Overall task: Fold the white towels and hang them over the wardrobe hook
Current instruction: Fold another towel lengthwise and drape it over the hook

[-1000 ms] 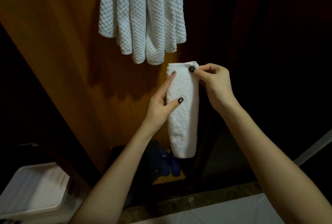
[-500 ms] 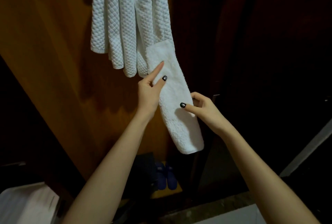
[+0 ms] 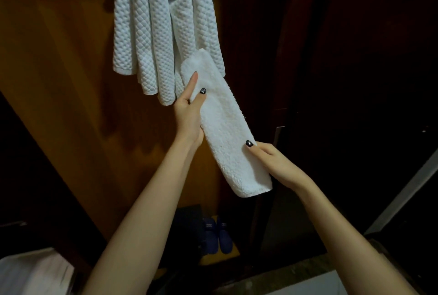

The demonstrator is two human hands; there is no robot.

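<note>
Folded white towel [image 3: 225, 124]: long narrow bundle, centre of frame, tilted, upper end overlapping the hanging towels. Wardrobe panel [image 3: 59, 105]: brown wood, left half of frame. Hanging towels [image 3: 151, 34]: waffle-textured, white, several folds draped at top centre. Left hand [image 3: 189, 110]: pinching the folded towel's left edge, thumb on its front. Right hand [image 3: 275, 164]: gripping the lower right edge, thumb on its front. Slippers [image 3: 218, 235]: blue pair, bottom centre, on the wardrobe floor.

Above the left hand [image 3: 189, 110]: hanging towels [image 3: 151, 34] against the wooden panel [image 3: 59, 81], blocking upward passage. Right of the right hand [image 3: 277, 162]: open dark space. Below both: clear down to slippers [image 3: 216, 235].
</note>
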